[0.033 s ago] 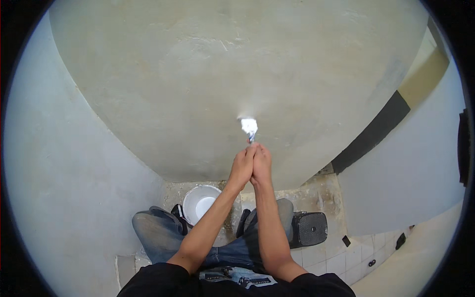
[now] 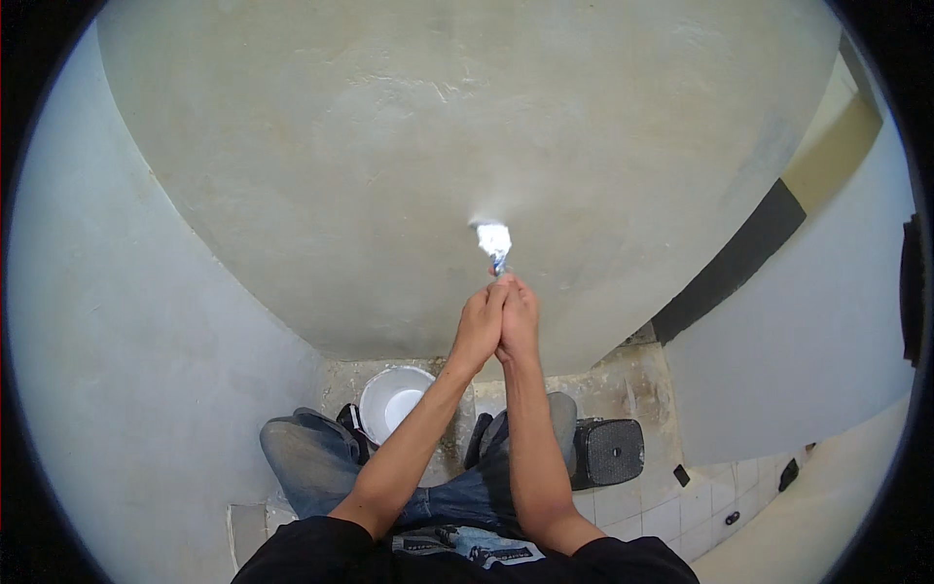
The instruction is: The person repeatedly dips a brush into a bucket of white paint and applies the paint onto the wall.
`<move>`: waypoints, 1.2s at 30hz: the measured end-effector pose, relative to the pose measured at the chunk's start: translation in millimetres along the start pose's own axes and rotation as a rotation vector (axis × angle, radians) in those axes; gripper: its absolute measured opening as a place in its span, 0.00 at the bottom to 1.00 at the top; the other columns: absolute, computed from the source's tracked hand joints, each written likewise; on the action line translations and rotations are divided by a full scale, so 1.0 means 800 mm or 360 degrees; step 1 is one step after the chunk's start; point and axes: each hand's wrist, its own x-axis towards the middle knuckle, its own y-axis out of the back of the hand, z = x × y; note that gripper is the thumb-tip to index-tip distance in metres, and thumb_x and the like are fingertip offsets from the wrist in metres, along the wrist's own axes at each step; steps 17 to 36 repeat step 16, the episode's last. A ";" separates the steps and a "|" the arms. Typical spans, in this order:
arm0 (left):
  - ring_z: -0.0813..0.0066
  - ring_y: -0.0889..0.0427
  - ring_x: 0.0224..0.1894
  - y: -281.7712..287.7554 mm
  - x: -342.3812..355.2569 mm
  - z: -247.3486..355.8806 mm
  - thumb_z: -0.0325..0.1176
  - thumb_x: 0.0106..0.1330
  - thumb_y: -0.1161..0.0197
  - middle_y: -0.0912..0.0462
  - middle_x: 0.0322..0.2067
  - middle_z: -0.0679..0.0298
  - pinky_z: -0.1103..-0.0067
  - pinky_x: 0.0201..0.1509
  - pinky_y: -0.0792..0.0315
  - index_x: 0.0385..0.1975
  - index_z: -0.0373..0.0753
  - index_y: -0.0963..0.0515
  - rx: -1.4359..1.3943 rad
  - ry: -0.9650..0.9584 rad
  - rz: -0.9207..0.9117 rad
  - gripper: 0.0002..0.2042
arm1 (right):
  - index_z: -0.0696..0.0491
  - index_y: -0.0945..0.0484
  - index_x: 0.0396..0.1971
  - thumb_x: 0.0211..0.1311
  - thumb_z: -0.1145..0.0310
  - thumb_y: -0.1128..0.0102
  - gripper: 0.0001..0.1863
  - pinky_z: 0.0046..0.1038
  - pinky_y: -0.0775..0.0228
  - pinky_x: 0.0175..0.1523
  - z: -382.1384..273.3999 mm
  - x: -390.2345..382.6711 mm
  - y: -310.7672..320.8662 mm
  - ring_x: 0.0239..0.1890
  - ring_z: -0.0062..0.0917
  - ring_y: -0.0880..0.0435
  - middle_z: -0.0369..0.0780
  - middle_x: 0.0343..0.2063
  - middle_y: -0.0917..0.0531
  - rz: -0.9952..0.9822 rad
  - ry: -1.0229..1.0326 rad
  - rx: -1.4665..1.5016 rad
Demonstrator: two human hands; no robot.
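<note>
A short hand tool [image 2: 495,243] with a broad, bright white head and a narrow bluish neck points up at the grey wall [image 2: 584,165]. Whether it is a putty knife or a brush, I cannot tell. Its head is at the wall, beside a small dark mark or shadow. My left hand [image 2: 480,324] and my right hand [image 2: 520,317] are pressed together, both closed around the handle, which they mostly hide. Below them, on the floor between my knees, stands a white bucket [image 2: 373,392], partly covered by my left forearm.
A pale wall [image 2: 146,321] rises on my left. A black stool-like block [image 2: 615,451] stands right of my knee. Farther right are a dark strip [image 2: 732,261], a pale panel [image 2: 778,350] and small dark items, including one flat piece [image 2: 681,474], on the tiles.
Both hands and the tool have shifted slightly upward and to the right along the wall. The grip and everything else look the same.
</note>
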 end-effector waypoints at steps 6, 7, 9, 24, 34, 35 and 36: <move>0.75 0.26 0.37 -0.008 -0.015 0.013 0.46 0.71 0.57 0.21 0.31 0.58 0.78 0.43 0.32 0.38 0.27 0.25 0.0078 -0.0331 -0.0067 0.24 | 0.59 0.27 0.40 0.71 0.68 0.61 0.13 0.16 0.42 0.26 -0.023 -0.025 -0.013 0.22 0.10 0.35 0.28 0.20 0.32 0.0053 0.0213 -0.0057; 0.75 0.25 0.37 -0.003 -0.019 -0.004 0.46 0.71 0.58 0.21 0.31 0.58 0.77 0.43 0.32 0.38 0.27 0.25 0.0083 -0.0287 -0.0057 0.24 | 0.59 0.27 0.40 0.71 0.68 0.61 0.13 0.16 0.42 0.26 -0.005 -0.028 -0.006 0.22 0.10 0.35 0.28 0.20 0.32 0.0049 0.0214 -0.0057; 0.74 0.25 0.37 0.018 -0.019 -0.058 0.47 0.71 0.58 0.21 0.31 0.58 0.77 0.44 0.32 0.38 0.27 0.25 0.0185 -0.0152 -0.0028 0.25 | 0.59 0.26 0.40 0.71 0.68 0.61 0.14 0.16 0.42 0.26 0.044 -0.035 0.010 0.22 0.10 0.35 0.28 0.20 0.32 0.0123 -0.0012 -0.0003; 0.62 0.20 0.39 0.106 -0.049 -0.148 0.54 0.68 0.56 0.18 0.36 0.49 0.75 0.44 0.30 0.40 0.27 0.24 0.0241 0.0573 -0.0055 0.29 | 0.59 0.26 0.43 0.68 0.66 0.56 0.13 0.18 0.40 0.26 0.168 -0.071 0.022 0.22 0.11 0.34 0.29 0.21 0.31 0.0155 -0.0482 0.0114; 0.62 0.20 0.39 0.106 -0.049 -0.148 0.54 0.68 0.56 0.18 0.36 0.49 0.75 0.44 0.30 0.40 0.27 0.24 0.0241 0.0573 -0.0055 0.29 | 0.59 0.26 0.43 0.68 0.66 0.56 0.13 0.18 0.40 0.26 0.168 -0.071 0.022 0.22 0.11 0.34 0.29 0.21 0.31 0.0155 -0.0482 0.0114; 0.62 0.20 0.39 0.106 -0.049 -0.148 0.54 0.68 0.56 0.18 0.36 0.49 0.75 0.44 0.30 0.40 0.27 0.24 0.0241 0.0573 -0.0055 0.29 | 0.59 0.26 0.43 0.68 0.66 0.56 0.13 0.18 0.40 0.26 0.168 -0.071 0.022 0.22 0.11 0.34 0.29 0.21 0.31 0.0155 -0.0482 0.0114; 0.62 0.20 0.39 0.106 -0.049 -0.148 0.54 0.68 0.56 0.18 0.36 0.49 0.75 0.44 0.30 0.40 0.27 0.24 0.0241 0.0573 -0.0055 0.29 | 0.59 0.26 0.43 0.68 0.66 0.56 0.13 0.18 0.40 0.26 0.168 -0.071 0.022 0.22 0.11 0.34 0.29 0.21 0.31 0.0155 -0.0482 0.0114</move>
